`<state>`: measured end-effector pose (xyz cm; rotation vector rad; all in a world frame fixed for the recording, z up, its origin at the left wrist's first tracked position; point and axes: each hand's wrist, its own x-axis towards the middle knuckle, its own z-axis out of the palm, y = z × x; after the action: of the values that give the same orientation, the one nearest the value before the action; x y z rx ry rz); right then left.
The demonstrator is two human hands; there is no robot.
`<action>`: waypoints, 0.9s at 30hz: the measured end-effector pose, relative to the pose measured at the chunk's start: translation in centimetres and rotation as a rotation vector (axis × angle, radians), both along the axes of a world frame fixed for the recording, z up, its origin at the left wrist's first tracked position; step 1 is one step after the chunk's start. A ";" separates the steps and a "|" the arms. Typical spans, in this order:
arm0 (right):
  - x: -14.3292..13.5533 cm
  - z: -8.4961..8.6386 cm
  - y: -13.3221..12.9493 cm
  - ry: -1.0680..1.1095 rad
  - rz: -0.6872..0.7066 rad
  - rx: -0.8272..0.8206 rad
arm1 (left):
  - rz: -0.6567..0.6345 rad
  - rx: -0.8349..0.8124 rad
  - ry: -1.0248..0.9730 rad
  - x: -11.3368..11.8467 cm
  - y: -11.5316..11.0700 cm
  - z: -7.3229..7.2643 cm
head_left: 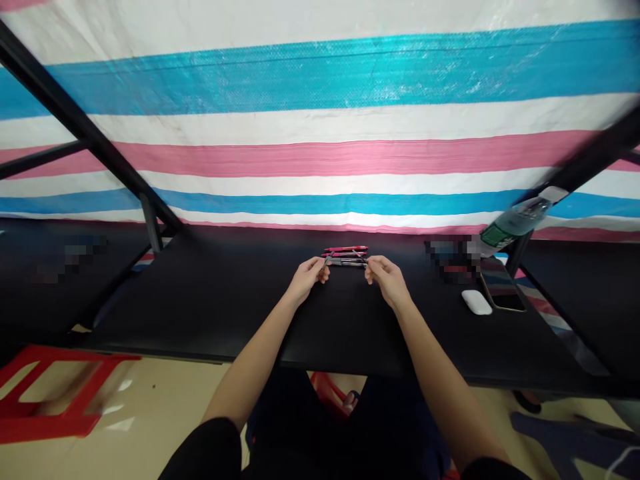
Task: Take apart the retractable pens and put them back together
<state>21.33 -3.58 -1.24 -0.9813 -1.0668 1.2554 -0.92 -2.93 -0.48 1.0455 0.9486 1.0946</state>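
Note:
My left hand [311, 275] is pinched closed on a thin dark pen-like piece [329, 258] that slants up from the fingertips. Opposite it, my right hand [384, 275] also pinches a thin dark stick-like piece [359, 255], which points up and to the left. Both are too small to tell whether they are whole pens or parts of pens. Between and just beyond the hands, two red pens [346, 249] lie side by side on the black table [230, 293]. Several slim grey pen-like pieces [349, 263] lie nearer to me, close to the fingertips of both hands.
At the right stand a tilted clear bottle [513, 223] with a green label, a dark phone [501, 285] and a white earbud case [477, 303]. Black frame bars [95, 133] rise at both sides before a striped sheet [320, 160]. A red stool [55, 393] is at lower left.

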 end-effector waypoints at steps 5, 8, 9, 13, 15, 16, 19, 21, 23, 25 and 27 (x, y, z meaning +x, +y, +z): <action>0.6 0.1 0.2 0.239 0.028 -0.065 | -0.008 0.008 -0.040 0.0 0.0 -0.1; 0.8 0.0 0.3 0.316 0.025 -0.111 | -0.014 0.008 -0.073 0.0 0.1 -0.1; 0.8 0.0 0.4 0.333 0.020 -0.123 | -0.016 0.010 -0.077 0.0 0.1 -0.1; 0.8 0.0 0.3 0.309 0.033 -0.113 | -0.005 0.026 -0.063 0.0 0.1 -0.1; 0.7 0.0 0.2 0.267 0.046 -0.095 | 0.001 0.033 -0.053 0.1 0.1 -0.1; 0.6 0.0 0.1 0.249 0.053 -0.087 | 0.002 0.035 -0.050 0.1 0.1 -0.1; 0.5 0.1 -0.1 0.210 0.070 -0.071 | 0.000 0.036 -0.039 0.2 0.0 -0.1; 0.4 0.2 -0.1 0.192 0.077 -0.072 | -0.003 0.035 -0.031 0.2 0.1 -0.1; 0.4 0.2 -0.1 0.184 0.084 -0.080 | -0.008 0.037 -0.025 0.2 0.1 -0.2; 0.4 0.2 0.0 0.180 0.096 -0.085 | -0.009 0.036 -0.023 0.1 0.2 -0.2; 0.3 0.2 0.0 0.171 0.102 -0.079 | -0.003 0.033 -0.017 0.1 0.1 -0.1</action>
<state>21.67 -3.58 -1.00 -0.8706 -0.9499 1.4475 -0.77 -2.79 -0.62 1.0621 0.9181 1.1182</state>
